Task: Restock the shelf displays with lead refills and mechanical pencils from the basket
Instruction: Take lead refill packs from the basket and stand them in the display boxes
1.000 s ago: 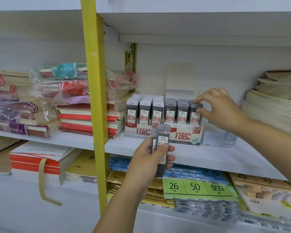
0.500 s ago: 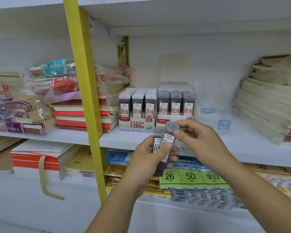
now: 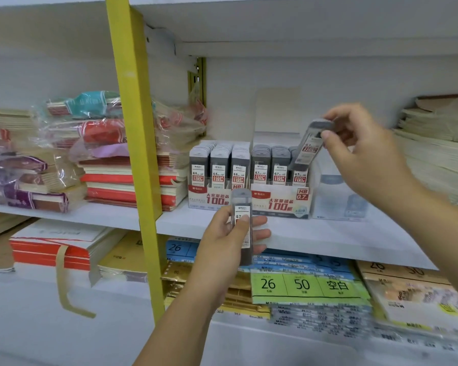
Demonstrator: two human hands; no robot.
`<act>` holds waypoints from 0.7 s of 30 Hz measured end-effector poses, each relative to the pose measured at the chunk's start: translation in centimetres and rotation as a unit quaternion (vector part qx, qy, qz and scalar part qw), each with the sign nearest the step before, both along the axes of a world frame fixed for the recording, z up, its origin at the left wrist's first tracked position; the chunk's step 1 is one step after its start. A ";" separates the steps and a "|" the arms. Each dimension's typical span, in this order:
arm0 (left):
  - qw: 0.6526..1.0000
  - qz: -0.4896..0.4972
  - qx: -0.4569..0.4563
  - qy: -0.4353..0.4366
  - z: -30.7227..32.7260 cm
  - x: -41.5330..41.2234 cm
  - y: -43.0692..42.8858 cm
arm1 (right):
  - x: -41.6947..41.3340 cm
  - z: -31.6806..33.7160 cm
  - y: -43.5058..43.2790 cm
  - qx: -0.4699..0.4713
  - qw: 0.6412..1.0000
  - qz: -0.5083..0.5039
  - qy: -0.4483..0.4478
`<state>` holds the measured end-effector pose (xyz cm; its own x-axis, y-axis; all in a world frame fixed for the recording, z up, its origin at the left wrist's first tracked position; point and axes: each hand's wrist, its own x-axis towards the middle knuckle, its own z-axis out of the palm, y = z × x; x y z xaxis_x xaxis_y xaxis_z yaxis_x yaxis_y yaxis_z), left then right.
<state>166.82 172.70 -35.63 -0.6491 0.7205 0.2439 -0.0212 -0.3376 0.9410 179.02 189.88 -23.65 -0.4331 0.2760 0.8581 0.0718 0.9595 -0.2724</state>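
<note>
Lead refills, head view: we've got our right hand (image 3: 365, 154) pinching one 0.7 refill case (image 3: 308, 146) by its top end. It's tilted, right above the right-most row of the 0.7 display box (image 3: 278, 200). Can't tell if its lower end actually touches the cases there. Our left hand (image 3: 228, 241) grips a second refill case (image 3: 241, 200) upright, thumb across the label, just in front of that box and lower. The 0.5 display box (image 3: 209, 196) sits right against the box's left side, both on the white shelf (image 3: 328, 236). Further left of the box, past the yellow post (image 3: 135, 154), we see stacked notebooks (image 3: 127, 180).
</note>
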 end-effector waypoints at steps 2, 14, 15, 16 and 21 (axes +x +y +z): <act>1.000 0.014 0.014 -0.008 0.0 -0.3 -0.1 | -0.5 0.1 1.0 0.023 0.998 -0.030 -0.051; 0.999 0.033 0.009 0.009 -0.2 -1.0 -0.3 | -2.4 -1.2 3.4 0.021 0.980 -0.118 -0.159; 0.999 0.031 0.005 0.009 -0.2 -1.0 -0.3 | -2.5 -1.4 3.4 0.040 0.976 -0.140 -0.164; 1.000 0.029 0.001 0.010 -0.2 -1.0 -0.3 | -2.6 -1.5 3.3 0.044 0.972 -0.159 -0.170; 1.000 0.010 -0.006 0.008 0.0 -0.5 -0.7 | -1.9 -2.3 2.0 0.044 0.977 -0.170 -0.121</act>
<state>166.30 172.02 -35.63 -0.6596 0.7105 0.2450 -0.0004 -0.3263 0.9453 177.10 191.87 -25.97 -0.5218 0.3694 0.7689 0.4425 0.8878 -0.1263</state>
